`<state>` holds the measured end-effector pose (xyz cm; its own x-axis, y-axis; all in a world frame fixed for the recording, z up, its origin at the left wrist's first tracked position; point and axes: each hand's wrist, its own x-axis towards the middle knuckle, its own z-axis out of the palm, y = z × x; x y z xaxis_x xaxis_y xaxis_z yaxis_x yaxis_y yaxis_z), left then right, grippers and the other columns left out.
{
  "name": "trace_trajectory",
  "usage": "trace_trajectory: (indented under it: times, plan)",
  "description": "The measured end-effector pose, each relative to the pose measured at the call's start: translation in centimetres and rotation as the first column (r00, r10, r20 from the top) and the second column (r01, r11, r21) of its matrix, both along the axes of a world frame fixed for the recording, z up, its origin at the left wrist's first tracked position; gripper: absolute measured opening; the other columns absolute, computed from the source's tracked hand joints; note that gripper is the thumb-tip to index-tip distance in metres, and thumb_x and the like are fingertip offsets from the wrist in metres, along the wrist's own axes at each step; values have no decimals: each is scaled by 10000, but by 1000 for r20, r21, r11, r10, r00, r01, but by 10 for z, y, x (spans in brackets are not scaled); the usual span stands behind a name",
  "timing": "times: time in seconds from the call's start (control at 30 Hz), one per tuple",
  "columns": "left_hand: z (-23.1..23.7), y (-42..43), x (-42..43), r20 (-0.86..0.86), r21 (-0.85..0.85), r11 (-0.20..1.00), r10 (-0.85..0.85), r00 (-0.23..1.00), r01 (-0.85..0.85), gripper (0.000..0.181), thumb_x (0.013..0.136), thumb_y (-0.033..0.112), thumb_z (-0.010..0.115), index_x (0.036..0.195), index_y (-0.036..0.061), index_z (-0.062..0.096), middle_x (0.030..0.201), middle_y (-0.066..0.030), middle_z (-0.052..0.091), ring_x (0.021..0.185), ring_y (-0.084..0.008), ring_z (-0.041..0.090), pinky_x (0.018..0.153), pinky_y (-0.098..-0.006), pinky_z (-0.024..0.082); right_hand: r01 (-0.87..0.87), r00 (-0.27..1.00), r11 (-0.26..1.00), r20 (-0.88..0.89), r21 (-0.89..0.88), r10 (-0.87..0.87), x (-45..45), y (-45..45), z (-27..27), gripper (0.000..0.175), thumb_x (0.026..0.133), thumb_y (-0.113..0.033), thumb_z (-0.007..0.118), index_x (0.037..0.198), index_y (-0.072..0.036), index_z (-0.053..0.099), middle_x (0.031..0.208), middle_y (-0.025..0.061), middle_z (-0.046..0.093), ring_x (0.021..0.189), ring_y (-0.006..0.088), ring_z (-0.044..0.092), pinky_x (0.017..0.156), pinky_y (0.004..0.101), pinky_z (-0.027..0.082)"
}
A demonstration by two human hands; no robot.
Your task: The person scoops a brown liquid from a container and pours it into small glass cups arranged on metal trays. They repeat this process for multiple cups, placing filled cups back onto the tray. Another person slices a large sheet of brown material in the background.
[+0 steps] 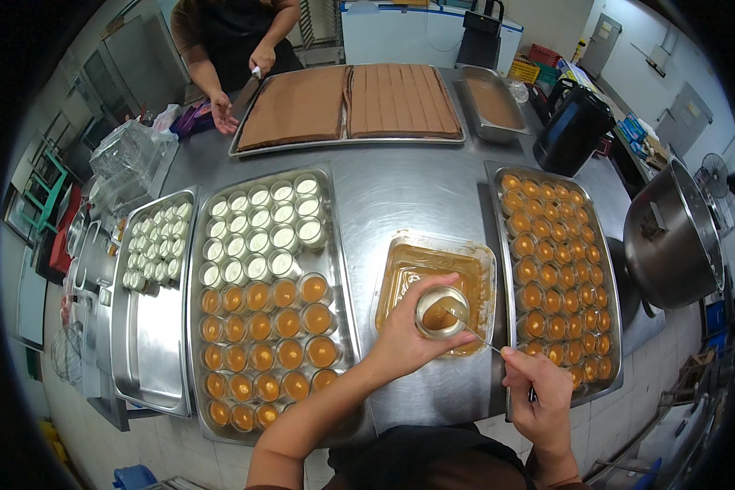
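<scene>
My left hand (413, 324) grips a small glass cup (440, 334) by its sides, above a clear plastic tub (392, 269) smeared with caramel-coloured sauce (429, 260). Between the finger and thumb of my right hand (539, 389) is the handle of a metal spoon (484, 341). The spoon's bowl rests inside the cup, where brown sauce covers part of a white filling. On my left, a metal tray (337, 269) carries cups with white tops (258, 217) at the back and cups with caramel tops (260, 324) in front. Caramel-topped cups (551, 275) fill another metal tray (507, 343) on the right.
Farther left, a tray (153, 349) holds white-topped cups. Across the steel table (398, 177), a co-worker's hand (262, 58) holds a knife (246, 95) beside a sheet pan (355, 143) of brown cake. A black jug (572, 128) and a large steel mixing bowl (667, 245) stand at right.
</scene>
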<state>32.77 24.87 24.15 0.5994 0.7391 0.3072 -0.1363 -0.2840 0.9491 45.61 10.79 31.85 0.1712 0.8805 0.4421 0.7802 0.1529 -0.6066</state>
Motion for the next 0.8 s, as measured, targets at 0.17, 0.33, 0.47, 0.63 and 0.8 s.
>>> trace_trajectory:
  times: [0.17, 0.33, 0.47, 0.63, 0.8]
  plan:
    - [2, 2, -1, -6, 98, 995, 33, 999, -32, 660, 672, 178, 795, 1213, 43, 441, 1195, -131, 517, 1120, -252, 510, 950, -334, 402, -4, 1000, 999, -13, -46, 3, 1, -3, 0, 380, 690, 97, 605, 1043, -44, 607, 641, 90, 539, 508, 218, 540, 479, 312, 426]
    - [12, 1, -7, -226, 157, 986, 83, 971, -47, 626, 681, 185, 774, 1196, 33, 454, 1153, -159, 535, 1088, -310, 521, 928, -356, 411, 12, 999, 999, -37, -42, -14, 0, -3, -6, 368, 698, 95, 604, 1041, -39, 607, 641, 98, 542, 510, 217, 543, 476, 304, 423]
    - [16, -1, -10, -334, 155, 987, 93, 938, -43, 622, 690, 218, 767, 1197, 36, 457, 1132, -165, 549, 1082, -314, 526, 922, -354, 414, 23, 997, 999, -66, -33, -25, 0, -2, -11, 314, 732, 75, 613, 1026, -35, 612, 633, 97, 547, 505, 194, 553, 465, 285, 415]
    - [16, -2, -10, -308, -2, 999, 33, 951, -36, 654, 689, 266, 774, 1208, 34, 450, 1152, -164, 546, 1094, -295, 530, 921, -352, 418, 66, 987, 998, -148, 16, -63, -1, -4, -14, 262, 766, 61, 617, 1012, -30, 617, 613, 86, 552, 485, 163, 552, 450, 259, 406]
    - [17, -2, -11, -285, -114, 993, -32, 958, -1, 696, 685, 323, 777, 1220, 34, 439, 1177, -162, 538, 1109, -283, 528, 930, -345, 415, 56, 993, 998, -111, 42, -51, -1, -5, -12, 274, 762, 74, 612, 1016, -27, 614, 621, 91, 563, 486, 160, 559, 452, 250, 413]
